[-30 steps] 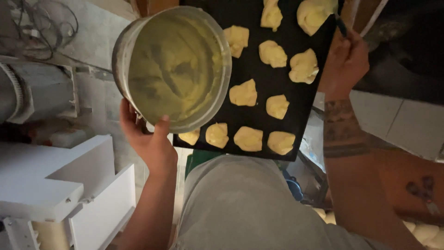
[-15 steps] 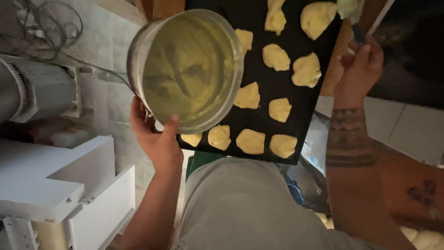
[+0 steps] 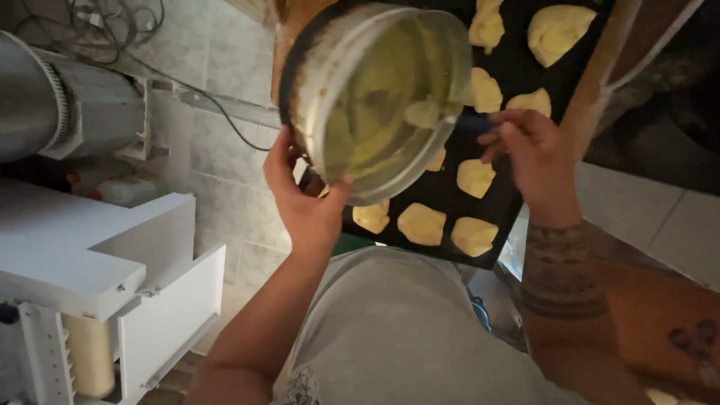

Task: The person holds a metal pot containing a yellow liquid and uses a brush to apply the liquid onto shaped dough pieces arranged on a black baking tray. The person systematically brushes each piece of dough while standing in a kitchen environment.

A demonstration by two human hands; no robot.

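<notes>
The left hand (image 3: 304, 199) is closed around the lower rim of a round metal bowl (image 3: 375, 97), thumb hooked over the edge and fingers underneath, holding it tilted so its open mouth faces up toward the camera above the near left corner of a black baking tray (image 3: 510, 75). Pale yellow batter (image 3: 379, 112) coats the inside of the bowl. The right hand (image 3: 529, 154) is curled tight on the dark blue handle of a spoon or spatula (image 3: 469, 121) whose tip reaches over the bowl's right rim and carries a lump of batter; which kind of tool it is cannot be told. Yellow dough mounds (image 3: 421, 223) lie in rows on the tray, three of them along its near edge, others toward the far edge. The bowl is held only by one side of its rim and tipped steeply, so a slack grip could let it swing down onto the mounds beneath it and flatten them. The lump on the tool sits just at the rim, and a careless lift could drop it off the tray's left edge onto the tiled floor (image 3: 217, 150). The tray's near edge appears to overhang close to the person's grey shirt (image 3: 390, 330), so a lean forward could nudge it
</notes>
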